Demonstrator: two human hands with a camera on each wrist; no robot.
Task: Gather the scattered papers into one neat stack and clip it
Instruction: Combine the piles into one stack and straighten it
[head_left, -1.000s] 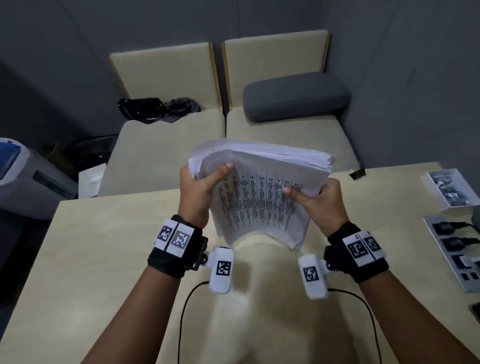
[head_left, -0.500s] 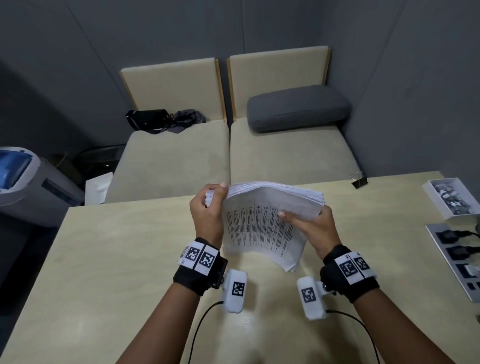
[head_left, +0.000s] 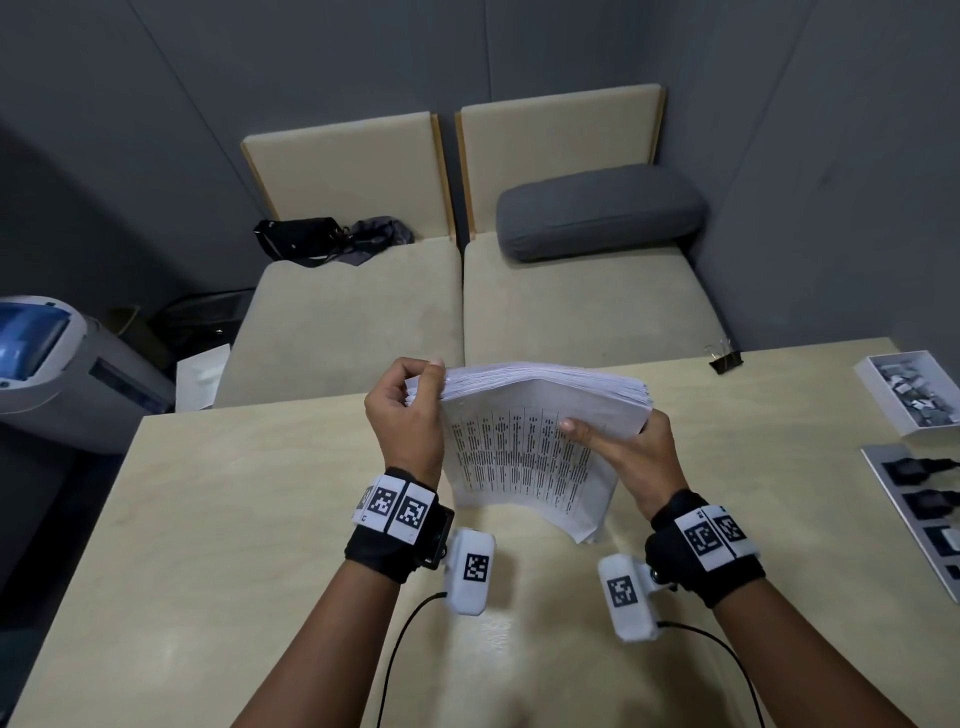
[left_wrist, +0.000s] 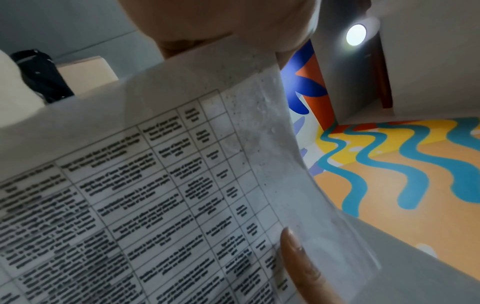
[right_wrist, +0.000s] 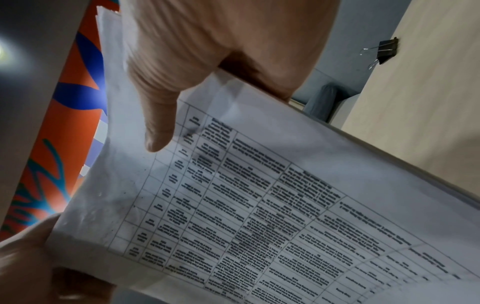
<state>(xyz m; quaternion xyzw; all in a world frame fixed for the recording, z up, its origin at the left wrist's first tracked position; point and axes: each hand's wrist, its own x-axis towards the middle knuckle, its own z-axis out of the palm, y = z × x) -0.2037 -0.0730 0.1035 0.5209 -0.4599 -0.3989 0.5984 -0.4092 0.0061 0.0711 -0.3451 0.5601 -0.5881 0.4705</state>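
Thick white stack of printed sheets (head_left: 540, 441), tables of black text on the facing page, held on edge above the pale wood-grain table (head_left: 208, 519); the lower corner hangs close to the tabletop, and whether it touches cannot be told. The top edge is fanned and uneven, so the sheets are gathered but not yet square. Left hand (head_left: 410, 421) grips the stack's upper left corner, fingers curled round the edge and thumb over the top. Right hand (head_left: 623, 457) holds the right side, thumb (head_left: 576, 428) laid flat on the printed face and the other fingers behind the pack; the right wrist view shows the same thumb pressing on the page. Step in hand, as I read it: jogging the pack square. To do it well, loosen both grips slightly so the sheets can slide, drop the bottom edge flat on the table rather than on a corner, tap, then turn the pack to the side edge and tap again. A tight grip would lock the stagger in; too loose, and a pack this thick may splay. The small black binder clip with wire handles (head_left: 724, 356) sits untouched at the table's far edge, well apart to the right, so the right hand would fetch it while the left pinches the squared pack. Outward: open white box of small clips (head_left: 914, 395) at the right edge, grey cushion (head_left: 597, 210) on the beige bench behind.
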